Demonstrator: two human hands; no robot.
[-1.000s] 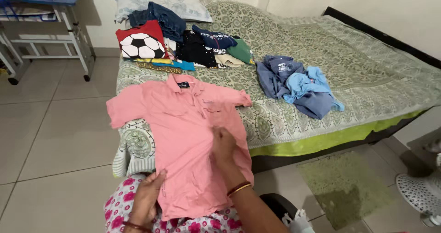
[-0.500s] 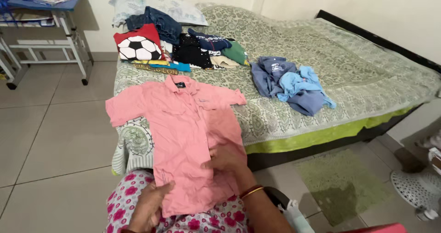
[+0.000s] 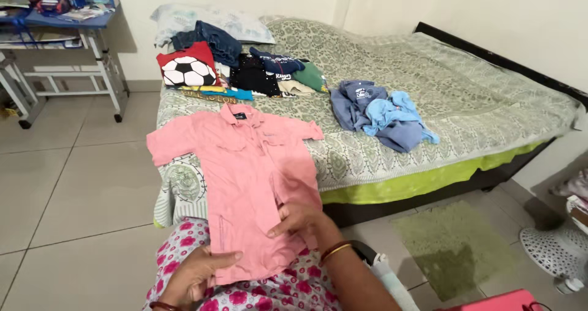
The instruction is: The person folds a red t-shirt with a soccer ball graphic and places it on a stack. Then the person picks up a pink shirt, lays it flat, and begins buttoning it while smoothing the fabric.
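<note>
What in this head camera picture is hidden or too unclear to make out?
- Pink shirt: its hem, covered by the left hand and right hand.
- Folded clothes stack: lower pieces, hidden by those on top.
- Blue clothes heap: bunched, count unclear.
- White fan: cut by the right edge.

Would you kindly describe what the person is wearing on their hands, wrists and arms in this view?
Both hands are bare, with no gloves or rings visible. The right hand has a thin bangle at the wrist, gold-coloured with a dark red band, and the forearm below it is unsleeved. The left hand shows a similar dark bangle at the bottom edge of the view. No sleeves show on either arm.
</note>
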